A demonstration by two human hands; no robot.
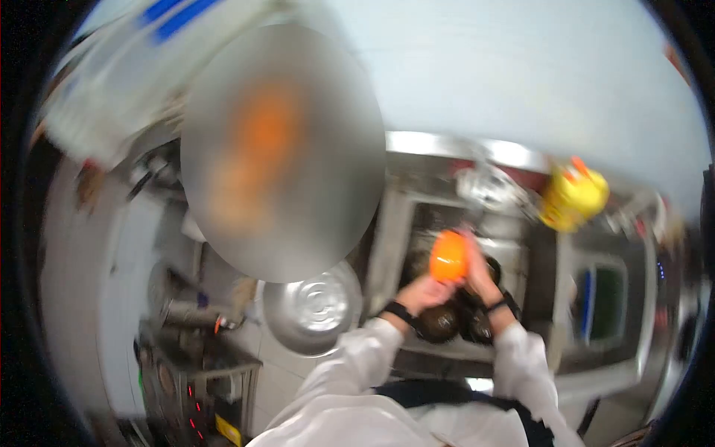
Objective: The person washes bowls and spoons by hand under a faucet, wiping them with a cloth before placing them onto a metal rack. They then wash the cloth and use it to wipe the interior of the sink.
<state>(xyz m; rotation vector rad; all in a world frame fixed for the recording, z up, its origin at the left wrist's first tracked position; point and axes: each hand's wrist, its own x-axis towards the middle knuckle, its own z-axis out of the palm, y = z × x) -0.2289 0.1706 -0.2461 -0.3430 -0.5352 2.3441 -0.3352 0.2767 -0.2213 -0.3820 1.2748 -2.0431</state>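
Note:
Over the sink (402, 257), my left hand (426, 292) and my right hand (478, 272) are closed together around a glossy orange rounded object (449, 257). Its exact kind is not clear. My left hand supports it from below and the left, while my right hand lies along its right side. Beneath my hands, several dark round objects (438, 323) sit in the sink, partly hidden by my hands and wrists. The faucet area (488, 186) behind the sink is blurred.
A yellow container (573, 195) stands at the sink's back right, beside a second basin (592, 365). At left are a shiny metal bowl (313, 316) and a large blurred grey metallic oval (320, 186) with orange patches. A metal rack (216, 357) stands lower left.

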